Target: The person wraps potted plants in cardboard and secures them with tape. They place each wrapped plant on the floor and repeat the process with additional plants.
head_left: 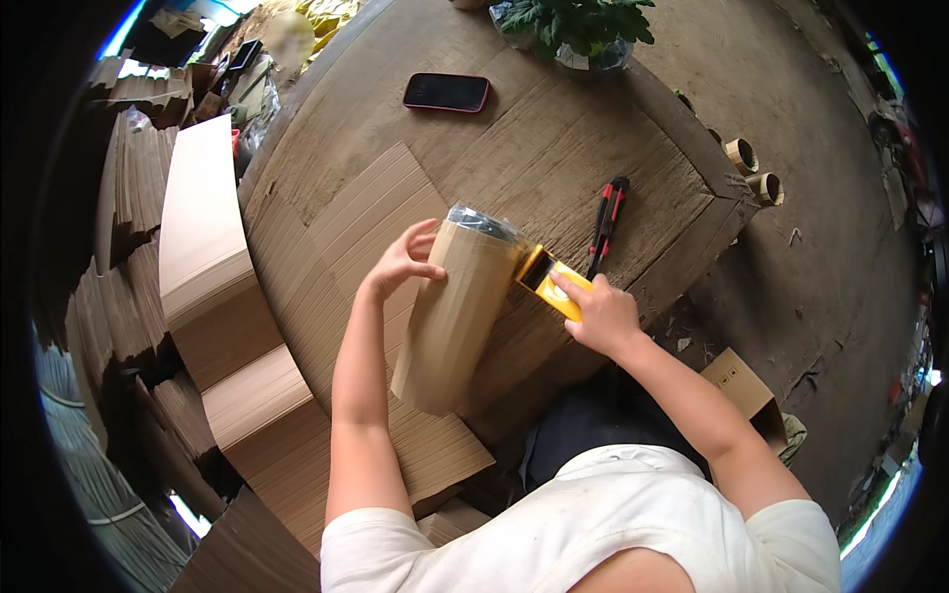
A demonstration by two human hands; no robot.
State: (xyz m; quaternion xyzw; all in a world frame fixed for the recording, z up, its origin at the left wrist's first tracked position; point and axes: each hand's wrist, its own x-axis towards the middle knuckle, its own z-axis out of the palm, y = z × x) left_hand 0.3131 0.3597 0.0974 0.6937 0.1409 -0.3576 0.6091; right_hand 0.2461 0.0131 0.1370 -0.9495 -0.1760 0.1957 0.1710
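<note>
A tall roll of ribbed brown cardboard [445, 326] slants across the middle, with clear plastic [481, 223] showing at its far end. Against its left side is my left hand [403, 261], fingers apart and slightly bent, the thumb touching the cardboard. My right hand [603, 318] grips a yellow tape dispenser [557, 284], index finger laid along its top. The dispenser's front end meets the roll's right side near the plastic. Just beyond the dispenser, a red and black utility knife [608, 219] lies on the wooden table [539, 133].
Flat cardboard [381, 203] lies under and left of the roll. More stacked cardboard sheets [208, 227] stand at the left. A phone [447, 92] and a potted plant [578, 25] are at the table's far side. A cardboard box [739, 385] sits to the right, below the table.
</note>
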